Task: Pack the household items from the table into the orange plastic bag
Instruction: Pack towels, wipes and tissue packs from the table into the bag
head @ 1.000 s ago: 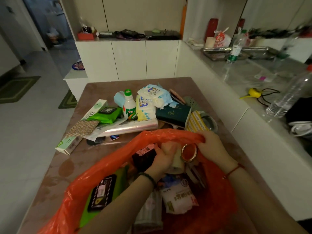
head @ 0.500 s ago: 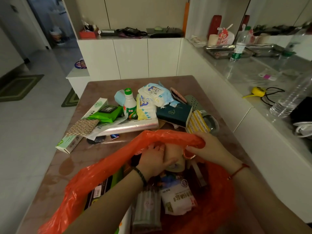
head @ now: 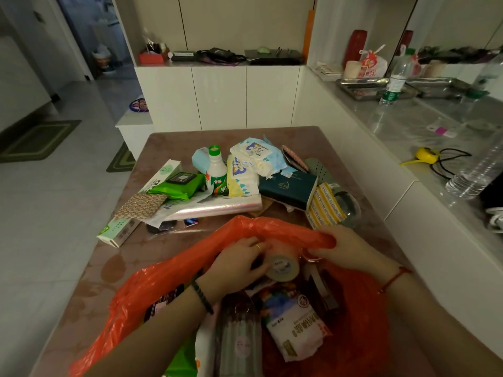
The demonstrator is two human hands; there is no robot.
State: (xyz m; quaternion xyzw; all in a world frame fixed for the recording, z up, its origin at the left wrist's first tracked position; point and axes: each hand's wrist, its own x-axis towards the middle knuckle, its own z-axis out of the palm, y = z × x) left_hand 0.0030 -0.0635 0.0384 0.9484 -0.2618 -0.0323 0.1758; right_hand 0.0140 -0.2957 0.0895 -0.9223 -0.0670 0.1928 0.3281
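Two hands are at work in the lower centre of the frame, both at the mouth of the thin orange plastic bag (head: pixel 174 270). Our left hand (head: pixel 239 265) is closed around a pale, squat roll of tape (head: pixel 283 268), holding it just inside the opening. Our right hand (head: pixel 351 248), to the right of it, pinches the bag's crumpled upper rim and pulls it open; a small copper-coloured ring (head: pixel 310 257) sits by its fingers, and we cannot tell what it belongs to.

Inside the bag, at the lower centre, we see a white printed pouch (head: pixel 299 325) and a clear pack of pencils (head: pixel 239 338).

Many items wait on the brown stone-patterned table (head: pixel 168 140) in the middle of the frame: a white bottle with a green cap (head: pixel 216 170), a green wipes pack (head: pixel 182 185), a dark green tissue box (head: pixel 288 187), a roll of clear film (head: pixel 217 206).

We judge the roll light and stiff, safe to grip by its sides. The bag looks flimsy and slippery, so we would keep hold of bunched rim rather than a single layer, and place hard corners gently.
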